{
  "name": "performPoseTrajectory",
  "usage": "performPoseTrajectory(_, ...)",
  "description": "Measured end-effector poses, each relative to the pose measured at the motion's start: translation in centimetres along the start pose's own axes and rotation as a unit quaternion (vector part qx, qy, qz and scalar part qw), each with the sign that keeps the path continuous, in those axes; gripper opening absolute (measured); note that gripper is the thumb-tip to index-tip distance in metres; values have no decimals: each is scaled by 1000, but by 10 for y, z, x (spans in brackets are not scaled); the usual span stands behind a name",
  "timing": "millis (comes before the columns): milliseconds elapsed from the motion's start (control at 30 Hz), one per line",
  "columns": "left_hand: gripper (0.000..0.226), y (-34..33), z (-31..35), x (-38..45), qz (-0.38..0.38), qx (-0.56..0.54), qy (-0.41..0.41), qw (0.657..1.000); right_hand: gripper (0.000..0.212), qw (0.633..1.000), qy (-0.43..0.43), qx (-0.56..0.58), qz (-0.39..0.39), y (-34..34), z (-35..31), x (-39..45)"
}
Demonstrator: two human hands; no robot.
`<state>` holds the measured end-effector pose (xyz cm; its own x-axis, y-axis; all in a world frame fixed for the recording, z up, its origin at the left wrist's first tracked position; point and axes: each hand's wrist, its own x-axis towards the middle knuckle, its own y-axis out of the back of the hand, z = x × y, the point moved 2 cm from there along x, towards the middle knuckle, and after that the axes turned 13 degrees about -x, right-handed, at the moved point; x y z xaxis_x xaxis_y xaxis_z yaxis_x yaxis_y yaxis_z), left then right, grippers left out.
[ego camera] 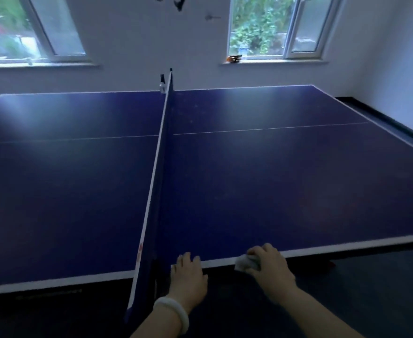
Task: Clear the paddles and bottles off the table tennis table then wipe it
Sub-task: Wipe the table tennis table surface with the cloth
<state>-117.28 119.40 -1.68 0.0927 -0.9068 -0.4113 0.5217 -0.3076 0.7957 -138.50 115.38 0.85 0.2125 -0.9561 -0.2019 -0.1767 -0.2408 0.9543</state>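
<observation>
The blue table tennis table fills the view, its net running away from me down the middle. My left hand rests flat on the near white edge line just right of the net, fingers apart, a pale bangle on the wrist. My right hand is closed on a crumpled white cloth pressed against the near edge. A paddle and a clear bottle stand on the right window sill. No paddles or bottles show on the tabletop.
Two windows sit in the far white wall, each with a sill. A white wall closes the right side beyond a strip of dark floor. Something red shows under the table's near right edge.
</observation>
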Motion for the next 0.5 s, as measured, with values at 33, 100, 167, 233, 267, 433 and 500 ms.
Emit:
performPoseTrajectory(33, 57, 0, 0, 10, 1, 3, 13, 1000, 40, 1000, 20, -19, -7, 2, 1, 14)
performPoseTrajectory(100, 59, 2, 0, 28, -2, 3, 40, 999, 41, 998, 51, -42, -23, 5, 1, 40)
performPoseTrajectory(167, 64, 4, 0, 42, -3, -4, 62, 998, 43, 994, 83, -53, -37, 7, -2, 66)
performPoseTrajectory(233, 67, 7, -2, 51, 2, -11, 84, 996, 42, 990, 115, -59, -55, 3, -9, 87)
performPoseTrajectory(267, 66, 7, -4, 54, 6, -16, 96, 995, 42, 987, 136, -64, -66, -1, -13, 96)
performPoseTrajectory(433, 66, 2, -12, 65, 26, -42, 163, 985, 47, 959, 257, -74, -97, -19, -40, 144)
performPoseTrajectory(500, 66, 1, -13, 65, 43, -48, 179, 982, 51, 945, 297, -79, -108, -26, -49, 160)
